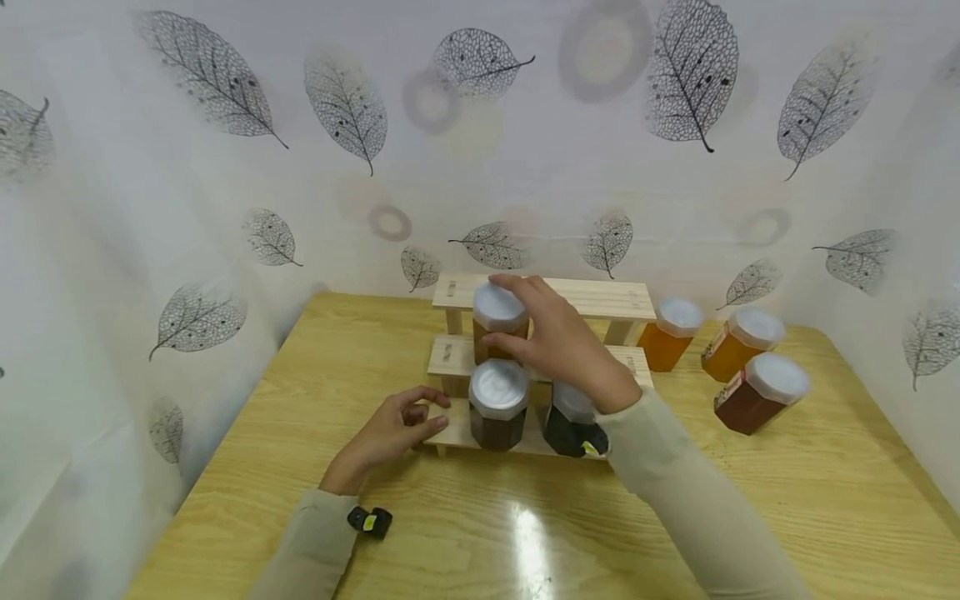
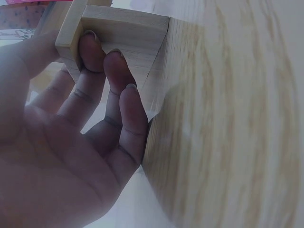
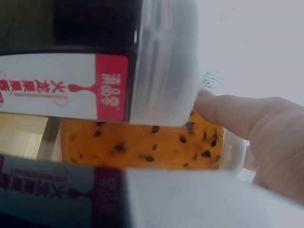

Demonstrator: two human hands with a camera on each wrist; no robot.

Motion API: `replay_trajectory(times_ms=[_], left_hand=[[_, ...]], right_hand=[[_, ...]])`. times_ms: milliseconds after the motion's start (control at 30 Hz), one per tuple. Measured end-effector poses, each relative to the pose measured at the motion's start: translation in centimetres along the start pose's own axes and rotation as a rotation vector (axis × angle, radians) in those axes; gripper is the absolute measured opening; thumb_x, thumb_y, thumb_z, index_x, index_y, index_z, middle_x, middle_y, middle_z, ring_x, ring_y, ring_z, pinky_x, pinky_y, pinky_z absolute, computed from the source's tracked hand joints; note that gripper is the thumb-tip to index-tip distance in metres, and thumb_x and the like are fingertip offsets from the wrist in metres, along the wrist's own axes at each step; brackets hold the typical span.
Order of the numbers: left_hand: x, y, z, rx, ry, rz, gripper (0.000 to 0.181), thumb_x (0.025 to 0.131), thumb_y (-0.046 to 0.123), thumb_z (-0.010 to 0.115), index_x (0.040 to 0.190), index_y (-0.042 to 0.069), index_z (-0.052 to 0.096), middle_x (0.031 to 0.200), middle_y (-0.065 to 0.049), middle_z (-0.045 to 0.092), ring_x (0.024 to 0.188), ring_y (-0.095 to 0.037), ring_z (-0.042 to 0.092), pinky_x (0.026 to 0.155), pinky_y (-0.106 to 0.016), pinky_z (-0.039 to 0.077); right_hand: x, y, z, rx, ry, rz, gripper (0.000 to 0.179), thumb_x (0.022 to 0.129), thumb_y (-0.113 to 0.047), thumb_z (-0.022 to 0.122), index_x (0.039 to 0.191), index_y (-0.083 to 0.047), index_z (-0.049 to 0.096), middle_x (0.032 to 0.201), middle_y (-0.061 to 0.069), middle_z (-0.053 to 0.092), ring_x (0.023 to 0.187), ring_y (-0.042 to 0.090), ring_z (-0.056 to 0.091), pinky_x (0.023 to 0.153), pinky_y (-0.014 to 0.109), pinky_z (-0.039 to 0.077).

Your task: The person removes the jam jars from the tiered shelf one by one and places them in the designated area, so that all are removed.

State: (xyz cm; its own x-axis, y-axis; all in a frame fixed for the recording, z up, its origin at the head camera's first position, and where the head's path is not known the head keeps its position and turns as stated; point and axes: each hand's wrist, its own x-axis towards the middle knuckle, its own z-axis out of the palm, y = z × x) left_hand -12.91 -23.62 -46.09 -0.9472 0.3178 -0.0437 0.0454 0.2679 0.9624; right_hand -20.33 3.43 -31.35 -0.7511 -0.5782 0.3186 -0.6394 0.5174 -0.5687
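A three-step wooden rack (image 1: 600, 299) stands on the table. My right hand (image 1: 561, 342) grips a white-lidded jar of orange preserve (image 1: 500, 307) on the middle step, thumb and fingers on opposite sides. Dark seeds show through that jar in the right wrist view. On the bottom step, in front of it, are two dark jars: one (image 1: 498, 408) near the left, and another (image 1: 572, 407) partly hidden by my right wrist. At the bottom step's left end, my left hand (image 1: 393, 429) holds the board, its fingers curled about the board end (image 2: 126, 28).
Right of the rack stand two orange jars (image 1: 666, 335) (image 1: 742, 343) and a dark red jar (image 1: 761, 393), all white-lidded. The wooden table (image 1: 315, 367) meets a leaf-patterned cloth (image 1: 480, 183) behind. Pink-and-white labels show on the dark jars in the right wrist view.
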Motion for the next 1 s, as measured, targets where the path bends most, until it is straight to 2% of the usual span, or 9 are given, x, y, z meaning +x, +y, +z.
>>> replay_trajectory(times_ms=[200,400,567,800,1000], left_hand=[[0.0,-0.2,0.1,0.006,-0.003,0.010,0.028,0.103,0.016,0.068,0.128,0.005,0.062,0.063,0.001,0.044,0.054,-0.010,0.040,0.053,-0.024,0.038],[0.0,-0.3,0.1,0.014,-0.006,0.036,0.028,0.103,0.014,0.068,0.127,0.002,0.062,0.062,0.001,0.043,0.054,-0.009,0.038,0.052,-0.024,0.036],[0.0,-0.3,0.2,0.009,-0.004,0.029,0.028,0.103,0.014,0.067,0.127,0.001,0.062,0.063,0.000,0.043,0.054,-0.009,0.038,0.052,-0.023,0.037],[-0.1,-0.1,0.1,0.004,0.003,0.021,0.028,0.102,0.014,0.068,0.127,0.003,0.063,0.063,0.001,0.043,0.055,-0.009,0.039,0.053,-0.024,0.038],[0.0,-0.1,0.1,0.015,0.003,0.010,0.029,0.102,0.014,0.068,0.127,0.002,0.062,0.064,0.000,0.044,0.056,-0.010,0.039,0.053,-0.024,0.038]], right_hand=[[-0.3,0.1,-0.1,0.018,0.029,-0.012,0.071,0.091,-0.026,0.083,0.151,-0.009,0.049,0.134,0.016,0.057,0.112,0.031,0.059,0.090,0.050,0.052],[-1.0,0.2,-0.6,0.034,0.044,-0.015,0.073,0.090,-0.028,0.084,0.152,-0.011,0.049,0.135,0.014,0.057,0.114,0.029,0.059,0.091,0.050,0.052],[-1.4,0.6,-1.6,0.060,0.066,-0.024,0.074,0.089,-0.027,0.085,0.152,-0.012,0.050,0.138,0.013,0.057,0.115,0.028,0.058,0.092,0.050,0.052],[-2.5,1.8,-2.9,0.050,0.097,-0.017,0.073,0.089,-0.025,0.085,0.152,-0.012,0.050,0.138,0.013,0.057,0.111,0.027,0.060,0.085,0.045,0.055],[-3.7,3.3,-3.9,0.045,0.151,-0.017,0.073,0.087,-0.020,0.087,0.150,-0.009,0.053,0.139,0.013,0.058,0.106,0.027,0.061,0.081,0.047,0.055]])
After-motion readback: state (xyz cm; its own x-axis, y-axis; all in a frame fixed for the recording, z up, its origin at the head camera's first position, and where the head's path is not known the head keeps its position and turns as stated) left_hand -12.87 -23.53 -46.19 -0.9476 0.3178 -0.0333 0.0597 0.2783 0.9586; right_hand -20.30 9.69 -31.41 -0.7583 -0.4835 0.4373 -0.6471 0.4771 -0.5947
